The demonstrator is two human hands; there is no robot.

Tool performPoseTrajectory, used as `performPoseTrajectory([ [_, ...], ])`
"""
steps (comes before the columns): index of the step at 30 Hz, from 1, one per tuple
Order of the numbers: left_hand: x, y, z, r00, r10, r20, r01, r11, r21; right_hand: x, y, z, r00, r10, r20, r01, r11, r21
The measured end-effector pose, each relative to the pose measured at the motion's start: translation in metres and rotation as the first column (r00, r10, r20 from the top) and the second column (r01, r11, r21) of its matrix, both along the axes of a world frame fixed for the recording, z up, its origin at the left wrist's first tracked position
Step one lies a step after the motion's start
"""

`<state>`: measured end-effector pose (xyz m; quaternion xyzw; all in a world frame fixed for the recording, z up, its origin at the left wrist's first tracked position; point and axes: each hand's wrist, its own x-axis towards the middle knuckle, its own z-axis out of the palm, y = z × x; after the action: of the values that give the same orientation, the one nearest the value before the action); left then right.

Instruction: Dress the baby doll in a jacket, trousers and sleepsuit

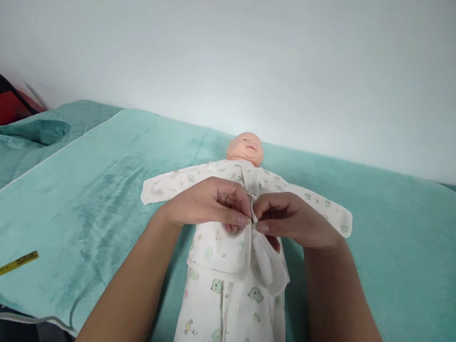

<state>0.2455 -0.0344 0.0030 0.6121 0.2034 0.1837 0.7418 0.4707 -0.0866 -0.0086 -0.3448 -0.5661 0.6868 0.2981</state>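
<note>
A baby doll (245, 148) lies on its back, dressed in a white baby shirt (217, 247) with small green animal prints and matching pants (203, 304). My left hand (221, 202) pinches the front edge of the shirt at the middle of the doll's chest. Close beside it, my right hand (288, 216) pinches the facing edge of the same opening. Below my fingers the right flap hangs folded back, its plain white inside showing. Whatever fastener lies between the fingertips is too small to make out. Both sleeves are spread out sideways.
A teal plush cover (89, 213) lies under the doll, with a white wall (228, 61) behind it. A yellow strip with dark print (19, 262) rests at the left. Something red and black (16, 104) stands at the far left edge.
</note>
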Motion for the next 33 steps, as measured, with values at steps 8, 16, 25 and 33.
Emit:
performPoseTrajectory([
  [8, 0.002, -0.002, -0.001, 0.999, 0.053, 0.004, -0.053, 0.999, -0.010, -0.002, 0.001, 0.000, 0.999, 0.008, -0.031, -0.009, 1.000, -0.021],
  [16, 0.003, -0.001, 0.000, 0.998, 0.070, 0.003, -0.070, 0.997, 0.028, -0.003, 0.003, -0.001, 1.000, -0.004, 0.002, 0.004, 0.999, -0.042],
  [25, 0.006, -0.004, 0.002, 0.995, 0.088, -0.046, -0.084, 0.993, 0.080, -0.015, 0.000, 0.011, 0.990, -0.055, 0.129, 0.062, 0.997, -0.049],
  [33, 0.007, -0.008, 0.004, 0.989, 0.115, -0.095, -0.103, 0.987, 0.122, -0.017, -0.003, 0.013, 0.981, -0.096, 0.171, 0.104, 0.994, -0.043],
])
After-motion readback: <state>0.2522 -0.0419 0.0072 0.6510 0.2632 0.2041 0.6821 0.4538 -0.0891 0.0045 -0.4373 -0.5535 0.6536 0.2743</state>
